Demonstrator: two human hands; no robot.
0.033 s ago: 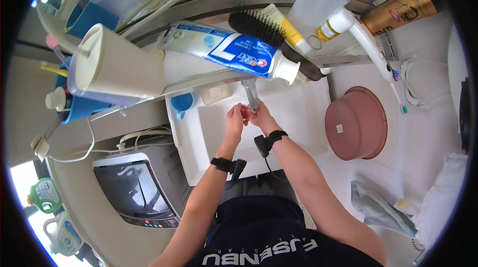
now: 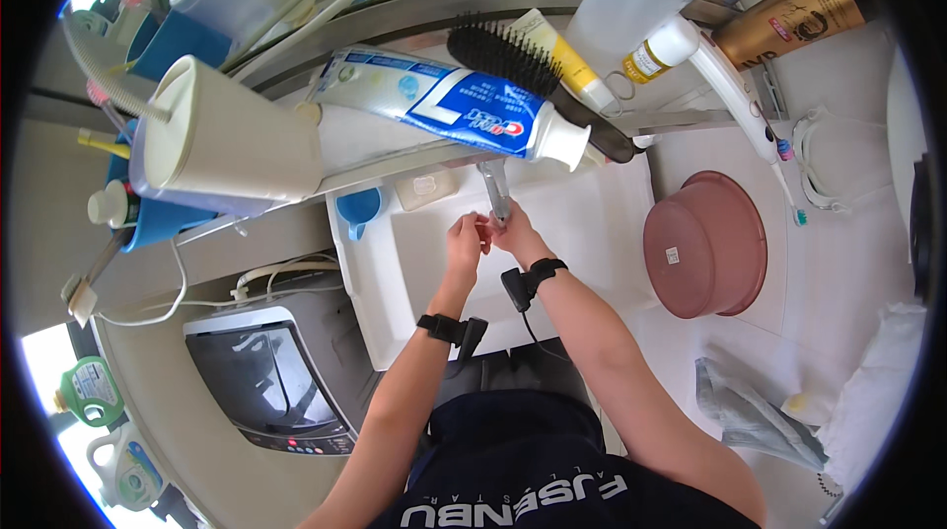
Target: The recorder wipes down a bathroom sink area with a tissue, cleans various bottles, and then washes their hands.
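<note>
Over the white sink (image 2: 597,245), both of my hands are close together at the end of the metal tap (image 2: 495,186). My left hand (image 2: 466,241) has its fingers loosely bent and a little apart, close to the right hand's fingers; I see nothing held in it. My right hand (image 2: 517,235) is just below the spout, its fingers turned inward and partly hidden by the tap and the left hand. Whether water runs is too small to tell. Each wrist wears a black strap with a small box.
A blue cup (image 2: 359,205) and a soap dish (image 2: 426,189) stand on the sink's back left. Above is a shelf with a toothpaste tube (image 2: 444,105), a hairbrush (image 2: 513,60) and several bottles. A washing machine (image 2: 271,376) stands left, a reddish basin (image 2: 702,245) right.
My hands shift very slightly at the tap, the left fingertips drawing a little back from the right hand. The view tilts a touch; nothing else visibly moves.
</note>
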